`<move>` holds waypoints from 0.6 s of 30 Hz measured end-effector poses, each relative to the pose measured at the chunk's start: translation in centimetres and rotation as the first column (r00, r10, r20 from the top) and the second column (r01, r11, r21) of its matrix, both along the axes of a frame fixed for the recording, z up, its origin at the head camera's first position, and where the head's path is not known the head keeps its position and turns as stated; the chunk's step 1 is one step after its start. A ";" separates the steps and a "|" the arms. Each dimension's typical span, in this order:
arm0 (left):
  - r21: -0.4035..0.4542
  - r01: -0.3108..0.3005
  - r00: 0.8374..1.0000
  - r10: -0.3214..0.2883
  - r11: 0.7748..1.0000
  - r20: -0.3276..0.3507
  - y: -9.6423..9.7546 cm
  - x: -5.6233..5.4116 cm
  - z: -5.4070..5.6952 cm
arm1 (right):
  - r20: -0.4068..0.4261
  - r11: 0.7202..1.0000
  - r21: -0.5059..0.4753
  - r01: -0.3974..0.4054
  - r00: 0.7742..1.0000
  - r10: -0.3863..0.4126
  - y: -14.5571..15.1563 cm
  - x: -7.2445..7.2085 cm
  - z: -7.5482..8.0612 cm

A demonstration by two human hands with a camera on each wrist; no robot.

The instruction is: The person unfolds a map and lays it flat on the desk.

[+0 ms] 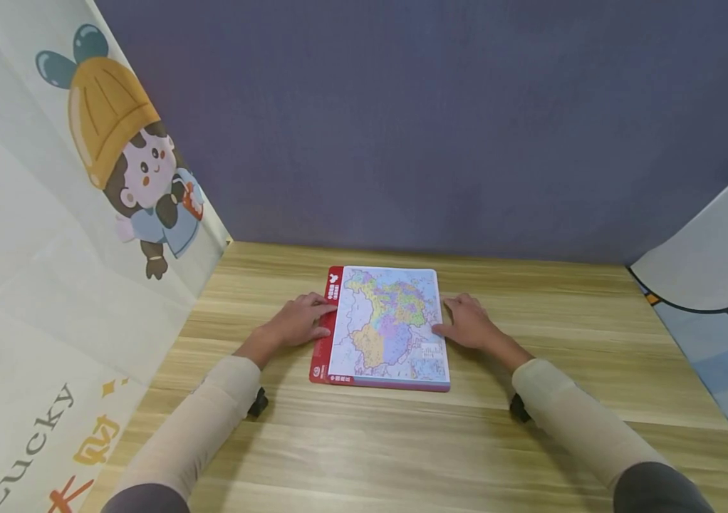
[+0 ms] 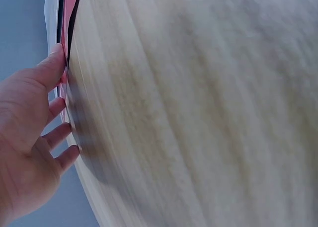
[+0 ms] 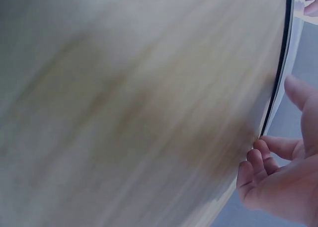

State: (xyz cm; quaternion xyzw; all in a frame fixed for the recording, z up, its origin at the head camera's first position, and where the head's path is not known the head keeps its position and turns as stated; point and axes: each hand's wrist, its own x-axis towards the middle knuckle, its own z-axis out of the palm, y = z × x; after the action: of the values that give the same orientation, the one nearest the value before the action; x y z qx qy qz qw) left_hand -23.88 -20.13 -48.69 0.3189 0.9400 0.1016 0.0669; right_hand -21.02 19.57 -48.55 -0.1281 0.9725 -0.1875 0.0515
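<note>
The map board (image 1: 390,324) bears yellow, lilac and green regions on pale blue, and a white-lettered red strip (image 1: 323,349). Over my remote feed I see brown-streaked grain on the yellowish table (image 1: 364,449), plain slate blue on the back panel (image 1: 428,128), cream sleeves (image 1: 223,395), and a mustard hat (image 1: 104,107) on the cartoon figure (image 1: 146,174).

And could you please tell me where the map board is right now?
In the head view, the map board is on the wooden table, just below the picture's centre, between the left hand and the right hand.
</note>
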 end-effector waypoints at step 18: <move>0.011 -0.008 1.000 0.008 1.000 0.006 -0.1 0.1 -0.1 | 0.025 0.985 -0.175 0.004 1.000 0.001 0.2 -0.3 -0.5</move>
State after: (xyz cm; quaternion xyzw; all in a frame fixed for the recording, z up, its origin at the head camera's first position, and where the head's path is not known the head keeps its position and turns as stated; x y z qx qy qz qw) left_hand -23.83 -20.20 -48.78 0.3151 0.9405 0.1077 0.0675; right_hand -21.35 19.72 -49.02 -0.1291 0.9516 -0.2739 0.0518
